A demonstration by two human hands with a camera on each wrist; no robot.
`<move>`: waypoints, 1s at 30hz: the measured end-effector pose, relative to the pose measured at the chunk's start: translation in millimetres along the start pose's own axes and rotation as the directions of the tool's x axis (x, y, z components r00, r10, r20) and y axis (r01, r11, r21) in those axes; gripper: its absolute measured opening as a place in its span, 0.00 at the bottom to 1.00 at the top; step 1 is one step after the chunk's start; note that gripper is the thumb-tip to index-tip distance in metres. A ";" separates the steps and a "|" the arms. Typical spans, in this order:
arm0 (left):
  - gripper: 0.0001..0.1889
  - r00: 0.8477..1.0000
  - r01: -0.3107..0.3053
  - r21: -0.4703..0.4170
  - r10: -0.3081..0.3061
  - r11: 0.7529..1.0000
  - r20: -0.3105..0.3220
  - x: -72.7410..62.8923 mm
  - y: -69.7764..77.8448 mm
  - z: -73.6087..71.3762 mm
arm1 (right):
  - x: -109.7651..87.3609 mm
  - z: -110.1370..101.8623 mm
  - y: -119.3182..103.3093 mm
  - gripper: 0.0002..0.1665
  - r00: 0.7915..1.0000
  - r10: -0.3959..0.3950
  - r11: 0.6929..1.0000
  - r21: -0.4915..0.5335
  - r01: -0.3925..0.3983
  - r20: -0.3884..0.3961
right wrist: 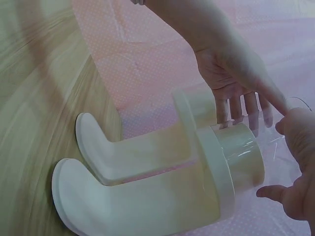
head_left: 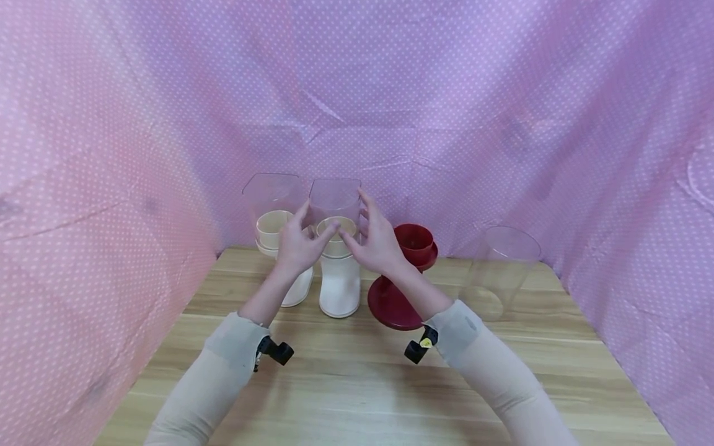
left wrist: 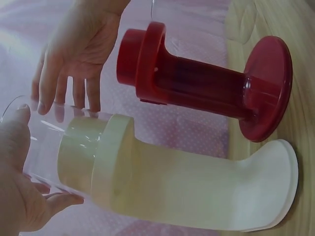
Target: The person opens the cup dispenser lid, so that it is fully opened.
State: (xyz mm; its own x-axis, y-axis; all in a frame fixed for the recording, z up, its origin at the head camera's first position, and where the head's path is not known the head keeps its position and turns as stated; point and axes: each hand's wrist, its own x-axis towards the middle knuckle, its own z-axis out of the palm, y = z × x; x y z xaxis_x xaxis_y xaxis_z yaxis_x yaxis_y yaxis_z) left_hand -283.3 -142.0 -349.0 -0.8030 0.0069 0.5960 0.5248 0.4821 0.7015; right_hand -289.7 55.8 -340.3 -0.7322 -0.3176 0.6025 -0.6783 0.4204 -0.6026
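Note:
Both hands are at a clear plastic cylinder [head_left: 334,193], which stands around the cream cup-shaped top of a white boot-shaped stand [head_left: 339,288]. My left hand [head_left: 298,244] holds its left side, thumb in front. My right hand [head_left: 379,241] holds the right side, its thumb also in front and its fingers spread. In the left wrist view, the cylinder reaches down to the stand's collar [left wrist: 115,162]. Left of it is a second white boot-shaped stand [right wrist: 142,152], also with a clear cylinder [head_left: 271,193] around its top. The left forearm hides part of it.
Close on the right stands a red stand [left wrist: 202,83] with a round base and a cup top, partly behind the right forearm. Another clear cylinder [head_left: 502,272] stands on the wooden table [head_left: 334,384] at the right. Pink dotted cloth [head_left: 357,93] encloses the table's back and sides.

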 end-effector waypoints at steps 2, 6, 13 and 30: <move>0.34 0.999 -0.041 0.017 0.041 0.999 -0.023 -0.6 8.4 -3.0 | -2.3 -6.5 -6.0 0.54 1.000 -0.014 1.000 0.011 0.014 -0.012; 0.34 0.994 -0.103 0.048 0.105 0.993 -0.038 -4.1 29.1 -11.3 | -8.3 -22.4 -20.8 0.54 0.999 -0.029 0.999 0.032 0.030 -0.022; 0.41 0.984 -0.170 0.106 0.175 0.980 -0.036 -18.4 69.4 -23.1 | -25.9 -56.8 -46.3 0.52 0.998 -0.055 0.997 0.048 0.056 -0.034; 0.43 0.943 -0.318 -0.093 0.324 0.944 0.068 -57.9 121.4 -7.5 | -88.6 -127.2 -71.8 0.57 0.985 -0.122 0.992 -0.058 0.115 -0.122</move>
State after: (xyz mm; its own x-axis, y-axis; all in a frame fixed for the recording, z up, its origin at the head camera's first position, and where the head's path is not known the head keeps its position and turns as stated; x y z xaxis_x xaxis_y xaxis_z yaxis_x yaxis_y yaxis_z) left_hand -171.0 -90.4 -295.4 -0.6064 0.2221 0.7635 0.7766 0.3715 0.5088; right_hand -168.3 161.9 -283.9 -0.6311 -0.2603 0.7308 -0.7536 0.4293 -0.4978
